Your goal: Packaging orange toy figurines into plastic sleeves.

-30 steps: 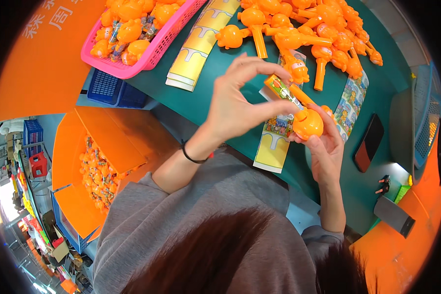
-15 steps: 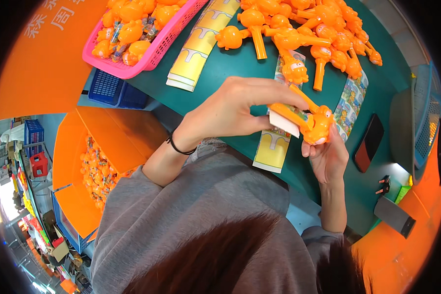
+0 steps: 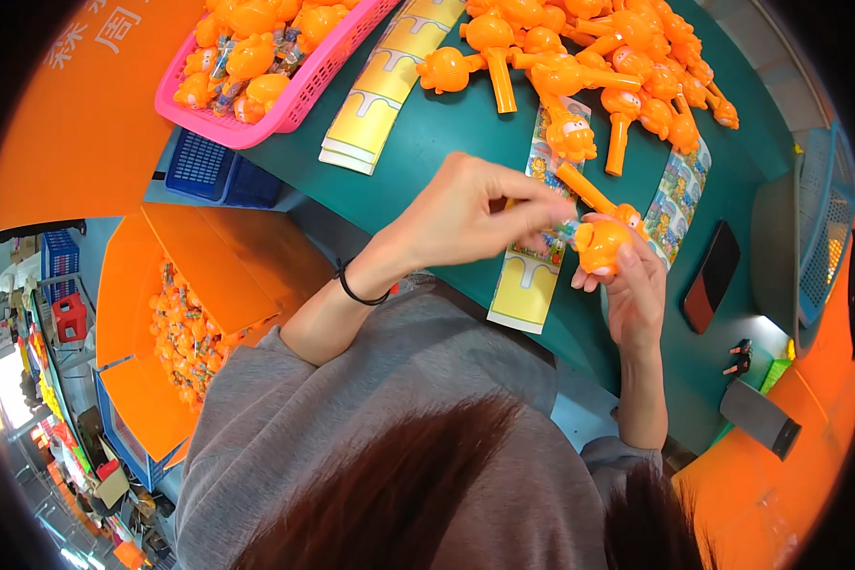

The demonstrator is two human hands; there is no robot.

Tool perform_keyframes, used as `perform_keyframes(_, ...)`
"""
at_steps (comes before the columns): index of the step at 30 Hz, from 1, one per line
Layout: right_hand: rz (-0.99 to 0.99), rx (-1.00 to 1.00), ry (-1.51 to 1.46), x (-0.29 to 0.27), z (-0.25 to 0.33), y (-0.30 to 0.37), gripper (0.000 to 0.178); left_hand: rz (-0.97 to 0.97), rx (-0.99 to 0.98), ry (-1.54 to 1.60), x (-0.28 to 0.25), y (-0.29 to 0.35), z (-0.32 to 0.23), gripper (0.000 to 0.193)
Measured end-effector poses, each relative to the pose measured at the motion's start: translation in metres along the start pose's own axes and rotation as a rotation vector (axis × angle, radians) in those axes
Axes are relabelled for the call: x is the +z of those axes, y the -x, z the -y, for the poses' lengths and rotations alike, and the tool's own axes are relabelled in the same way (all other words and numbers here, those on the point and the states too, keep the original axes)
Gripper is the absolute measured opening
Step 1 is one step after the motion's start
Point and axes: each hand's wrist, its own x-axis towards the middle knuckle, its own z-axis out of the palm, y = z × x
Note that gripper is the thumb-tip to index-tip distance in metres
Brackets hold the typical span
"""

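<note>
Teal tabletop (image 3: 446,133) fills my view, with an orange cardboard box (image 3: 176,313) of packed toys open on the floor at my left. At centre, my right hand (image 3: 632,285) grasps one orange cat-shaped toy (image 3: 603,242) by its round head, handle pointing up and away. My left hand (image 3: 470,214) pinches a small, colourful wrapped piece (image 3: 562,231) against that toy's head; I cannot tell what it is. Under the hands lies one yellow printed card strip (image 3: 522,280), a stack of the same (image 3: 385,81) farther up, and one cartoon sticker strip (image 3: 679,204) to the right. Beyond, a pile of orange toys (image 3: 598,66), too tangled to count, and one pink basket (image 3: 285,100) holding more. One dark phone (image 3: 711,277) lies right.
</note>
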Motion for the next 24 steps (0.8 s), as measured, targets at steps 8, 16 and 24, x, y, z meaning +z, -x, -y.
perform_keyframes(8, 0.055, -0.136, 0.19, 0.012, -0.015, -0.001, 0.056, -0.086, 0.089, -0.253, -0.024, 0.017, -0.016, 0.021)
perform_keyframes(16, 0.425, -0.549, 1.241, 0.042, -0.013, 0.018, 0.06, -0.803, 0.684, -1.013, -0.149, 0.016, -0.095, 0.04)
perform_keyframes(24, 0.18, -0.709, 0.962, 0.045, -0.031, 0.026, 0.012, -0.014, -0.185, -0.531, -0.037, 0.056, -0.02, 0.048)
